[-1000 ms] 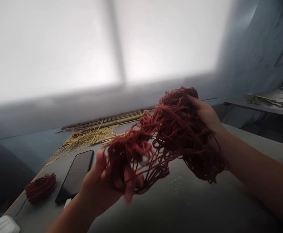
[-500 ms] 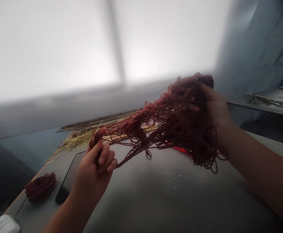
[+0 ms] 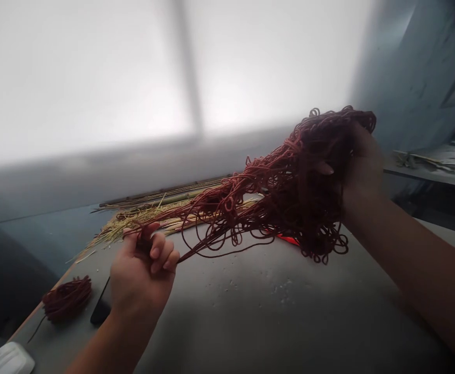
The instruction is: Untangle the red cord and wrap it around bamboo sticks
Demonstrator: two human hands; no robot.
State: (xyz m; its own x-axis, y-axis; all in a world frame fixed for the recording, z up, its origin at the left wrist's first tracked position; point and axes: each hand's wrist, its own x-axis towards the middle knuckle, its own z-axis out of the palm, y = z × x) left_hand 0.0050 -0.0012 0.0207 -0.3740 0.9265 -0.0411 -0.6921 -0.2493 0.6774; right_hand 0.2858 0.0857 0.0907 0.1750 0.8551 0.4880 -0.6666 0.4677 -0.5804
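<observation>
A large tangle of dark red cord stretches through the air between my two hands, above the table. My right hand grips its thick upper end, and most of those fingers are buried in the loops. Strands narrow down toward my left hand, which is closed around them with the thumb raised. Thin loops sag beneath the stretched part. On the table left of my left hand lies a smaller wound bundle of the same cord, one loose end trailing from it.
Straw-like stalks and sticks lie along the table's back edge. A dark flat device is partly hidden behind my left wrist. Something bright red lies under the tangle. A white object sits at the lower left. Small white crumbs dot the grey tabletop.
My right hand has moved right and slightly up with the tangle. My left hand has shifted a little left, its thumb and index finger loosened, so the cord is drawn out longer.
</observation>
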